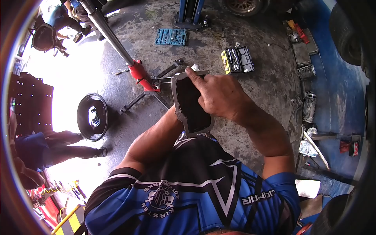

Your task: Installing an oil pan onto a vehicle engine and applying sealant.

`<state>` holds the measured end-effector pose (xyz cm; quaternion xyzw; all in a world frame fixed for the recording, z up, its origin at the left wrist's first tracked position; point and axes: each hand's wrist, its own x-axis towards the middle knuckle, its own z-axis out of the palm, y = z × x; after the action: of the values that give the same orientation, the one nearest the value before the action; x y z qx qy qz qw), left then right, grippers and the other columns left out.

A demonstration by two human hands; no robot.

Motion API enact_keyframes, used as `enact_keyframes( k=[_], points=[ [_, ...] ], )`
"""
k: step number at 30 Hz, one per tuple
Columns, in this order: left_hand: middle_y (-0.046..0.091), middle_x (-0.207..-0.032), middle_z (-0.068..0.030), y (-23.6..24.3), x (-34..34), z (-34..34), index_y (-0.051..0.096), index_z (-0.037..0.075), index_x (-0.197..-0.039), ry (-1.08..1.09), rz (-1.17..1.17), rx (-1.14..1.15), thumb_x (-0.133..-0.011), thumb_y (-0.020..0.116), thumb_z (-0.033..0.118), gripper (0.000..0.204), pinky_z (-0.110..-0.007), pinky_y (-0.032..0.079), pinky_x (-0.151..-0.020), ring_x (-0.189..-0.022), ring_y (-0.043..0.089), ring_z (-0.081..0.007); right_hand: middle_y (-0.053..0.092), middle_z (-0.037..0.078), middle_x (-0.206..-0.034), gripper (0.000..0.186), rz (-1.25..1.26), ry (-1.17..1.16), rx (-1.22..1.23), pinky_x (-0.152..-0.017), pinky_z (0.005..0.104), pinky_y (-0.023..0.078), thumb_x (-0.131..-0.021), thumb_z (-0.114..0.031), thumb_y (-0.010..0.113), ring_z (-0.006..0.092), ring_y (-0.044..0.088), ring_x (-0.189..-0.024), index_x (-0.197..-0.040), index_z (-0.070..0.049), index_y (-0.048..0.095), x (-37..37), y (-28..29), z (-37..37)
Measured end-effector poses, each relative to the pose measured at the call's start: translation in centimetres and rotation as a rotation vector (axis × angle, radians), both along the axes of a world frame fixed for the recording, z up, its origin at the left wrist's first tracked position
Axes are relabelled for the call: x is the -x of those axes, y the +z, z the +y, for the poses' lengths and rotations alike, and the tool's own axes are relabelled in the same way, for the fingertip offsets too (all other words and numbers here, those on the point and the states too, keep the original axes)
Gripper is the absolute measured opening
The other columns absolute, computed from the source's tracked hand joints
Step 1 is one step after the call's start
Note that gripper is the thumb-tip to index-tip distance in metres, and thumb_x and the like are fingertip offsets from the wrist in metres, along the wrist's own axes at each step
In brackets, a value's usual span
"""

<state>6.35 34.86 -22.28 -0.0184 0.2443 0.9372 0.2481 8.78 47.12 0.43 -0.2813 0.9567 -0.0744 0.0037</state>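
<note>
A dark, deep oil pan with a grey flange rim is held up in front of my chest, its open side facing me. Dark sealant-like smears run along the flange. My left hand supports the pan from underneath; its fingers are hidden behind the pan and only the wrist and forearm show. Over the pan's right side, my right hand reaches across with the index finger stretched to the far rim, its tip touching the flange. The other fingers are curled in, and I see nothing held in them.
A red engine crane stands just ahead with its legs spread. A black basin sits left on the floor. Ahead lie a blue socket set and an opened toolbox. People are at the left. Metal parts line the right wall.
</note>
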Motion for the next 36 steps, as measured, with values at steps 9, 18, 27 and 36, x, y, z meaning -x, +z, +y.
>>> enact_keyframes(
  k=[9,18,27,36],
  points=[
    [0.064,-0.114,-0.0093,0.4,1.0,1.4,0.059,0.008,-0.127,-0.030,0.033,0.051,-0.101,0.049,0.029,0.034,-0.040,0.053,-0.088,-0.103,0.063,-0.0242,0.066,0.016,-0.078,0.077,-0.014,0.046,-0.060,-0.062,0.0438,0.057,-0.082,-0.020,0.070,0.0311,0.068,-0.067,-0.154,-0.007,0.043,-0.8,0.6,-2.1],
    [0.064,-0.113,-0.0094,0.2,1.0,-0.3,0.059,0.008,-0.126,-0.039,0.063,0.101,-0.100,0.050,0.029,0.034,-0.039,0.053,-0.087,-0.102,0.063,-0.0243,0.068,0.018,-0.082,0.074,-0.038,-0.042,-0.101,-0.064,0.0436,0.058,-0.084,-0.025,0.069,0.0322,0.071,-0.072,-0.152,-0.006,0.045,-0.2,0.4,0.0],
    [0.064,-0.111,-0.0095,0.5,0.8,0.5,0.060,0.008,-0.125,-0.088,0.103,0.151,-0.099,0.051,0.028,0.033,-0.039,0.052,-0.086,-0.101,0.063,-0.0244,0.067,0.017,-0.080,0.072,-0.078,0.019,-0.110,-0.063,0.0450,0.057,-0.086,-0.024,0.067,0.0316,0.069,-0.070,-0.154,-0.011,0.044,-0.9,0.8,-2.2],
    [0.064,-0.110,-0.0096,0.4,1.0,-1.2,0.060,0.008,-0.123,-0.093,0.136,0.196,-0.098,0.053,0.027,0.033,-0.039,0.052,-0.085,-0.100,0.063,-0.0244,0.069,0.018,-0.083,0.071,-0.077,-0.054,-0.110,-0.067,0.0434,0.059,-0.086,-0.023,0.067,0.0318,0.070,-0.072,-0.152,-0.008,0.046,-0.3,1.1,0.1]
  ],
)
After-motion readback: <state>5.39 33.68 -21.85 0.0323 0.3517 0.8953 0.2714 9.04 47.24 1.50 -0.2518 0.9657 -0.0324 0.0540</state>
